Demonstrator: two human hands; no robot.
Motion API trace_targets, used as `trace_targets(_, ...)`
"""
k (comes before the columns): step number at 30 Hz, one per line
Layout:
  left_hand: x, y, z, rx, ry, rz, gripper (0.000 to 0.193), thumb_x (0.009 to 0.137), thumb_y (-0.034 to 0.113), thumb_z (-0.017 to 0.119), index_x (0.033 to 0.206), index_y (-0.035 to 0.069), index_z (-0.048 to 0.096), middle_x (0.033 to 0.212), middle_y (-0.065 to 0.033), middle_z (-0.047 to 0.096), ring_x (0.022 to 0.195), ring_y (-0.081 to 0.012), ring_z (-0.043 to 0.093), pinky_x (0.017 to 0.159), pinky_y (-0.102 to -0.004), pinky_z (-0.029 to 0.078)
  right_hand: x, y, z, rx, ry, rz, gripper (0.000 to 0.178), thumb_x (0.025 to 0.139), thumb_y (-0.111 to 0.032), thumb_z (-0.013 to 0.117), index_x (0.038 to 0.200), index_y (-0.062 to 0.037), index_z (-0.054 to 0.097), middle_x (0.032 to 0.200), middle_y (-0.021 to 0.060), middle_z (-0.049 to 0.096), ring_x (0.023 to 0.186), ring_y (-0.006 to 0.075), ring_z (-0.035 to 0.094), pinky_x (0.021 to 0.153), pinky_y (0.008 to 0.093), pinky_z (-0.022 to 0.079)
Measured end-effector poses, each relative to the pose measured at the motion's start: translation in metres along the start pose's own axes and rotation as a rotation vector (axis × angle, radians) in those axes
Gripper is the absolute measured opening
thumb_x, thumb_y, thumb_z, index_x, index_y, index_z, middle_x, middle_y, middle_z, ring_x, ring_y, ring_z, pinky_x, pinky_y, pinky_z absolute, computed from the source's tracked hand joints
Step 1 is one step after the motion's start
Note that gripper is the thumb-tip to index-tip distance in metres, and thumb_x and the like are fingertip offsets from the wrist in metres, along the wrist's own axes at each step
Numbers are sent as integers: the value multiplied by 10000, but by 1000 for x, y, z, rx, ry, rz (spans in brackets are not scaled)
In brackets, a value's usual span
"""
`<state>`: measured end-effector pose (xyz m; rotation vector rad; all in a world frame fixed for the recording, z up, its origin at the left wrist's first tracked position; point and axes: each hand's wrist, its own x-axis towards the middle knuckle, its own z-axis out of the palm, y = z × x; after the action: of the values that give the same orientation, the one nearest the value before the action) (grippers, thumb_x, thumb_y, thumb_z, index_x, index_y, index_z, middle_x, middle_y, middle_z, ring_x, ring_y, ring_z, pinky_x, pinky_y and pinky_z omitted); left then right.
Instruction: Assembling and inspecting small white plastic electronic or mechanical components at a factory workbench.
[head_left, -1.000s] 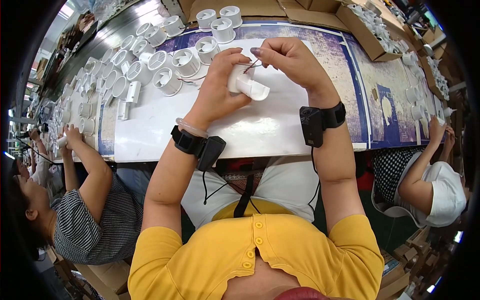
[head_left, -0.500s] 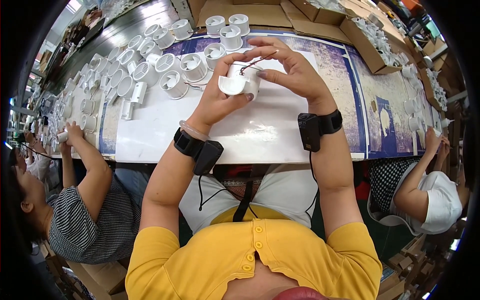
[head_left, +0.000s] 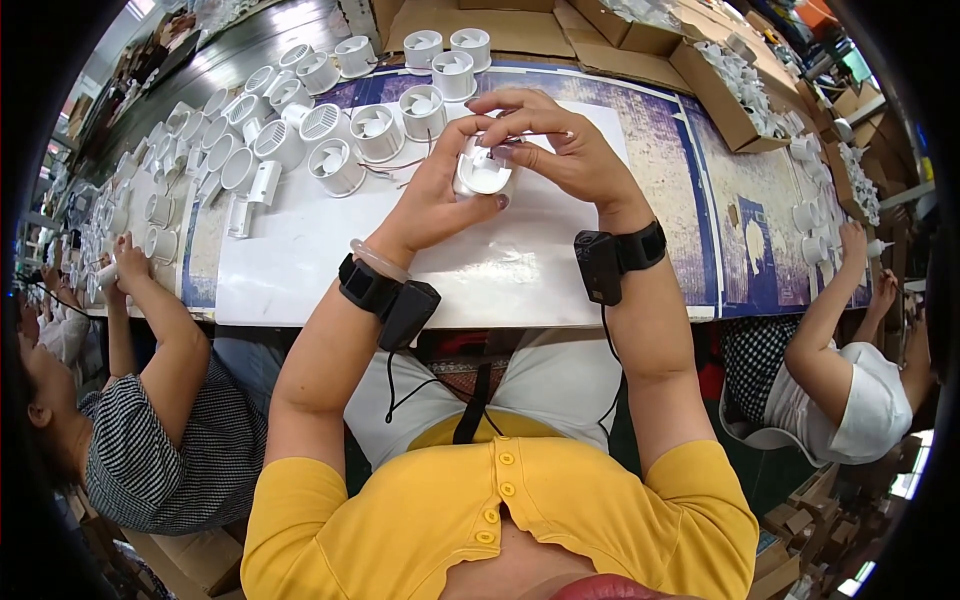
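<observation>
Above the white sheet, my left hand (head_left: 438,197) wraps a round white plastic fan housing (head_left: 484,182), thumb along its near side and fingers over its far left side. My right hand (head_left: 572,160) arches over from the right, its thumb and fingertips bent together at the housing's open top. The fingers partly hide the inside, where white parts show, and I cannot make out what the right fingertips pinch. To the left of the housing stand white cylindrical fan units (head_left: 377,134); thin reddish wires (head_left: 400,168) trail from them toward my left hand.
Many more white housings (head_left: 280,145) crowd the table's left side. A white bracket-like part (head_left: 240,216) lies at their near edge. Cardboard boxes (head_left: 715,105) with white parts stand at the far right. Co-workers sit on both sides, one in a checked top (head_left: 165,450).
The housing has turned in my hands, so its round opening now faces up more. Its thin wires, which stuck up before, are now hidden. My right fingertips have moved down onto it.
</observation>
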<state>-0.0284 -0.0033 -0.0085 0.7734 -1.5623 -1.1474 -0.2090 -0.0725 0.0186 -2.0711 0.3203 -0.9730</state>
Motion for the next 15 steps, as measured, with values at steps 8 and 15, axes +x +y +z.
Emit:
trace_targets(8,-1,5,1,-150,-2,-87,683,691,91,675,1292,51,353,1183,-68,480,1124,-162,463,967,-296,357,0,2,1,72,13,12,165,829,-67,637,988,-84,679,1165,82,591,1115,219,536,949,340,433)
trace_targets(15,-4,-2,-1,-85,16,-44,671,691,89,690,1280,44,370,1176,-73,482,1126,-161,462,952,-287,367,1,6,7,217,66,62,149,841,-79,629,987,-65,657,1113,72,606,1062,199,553,935,328,434)
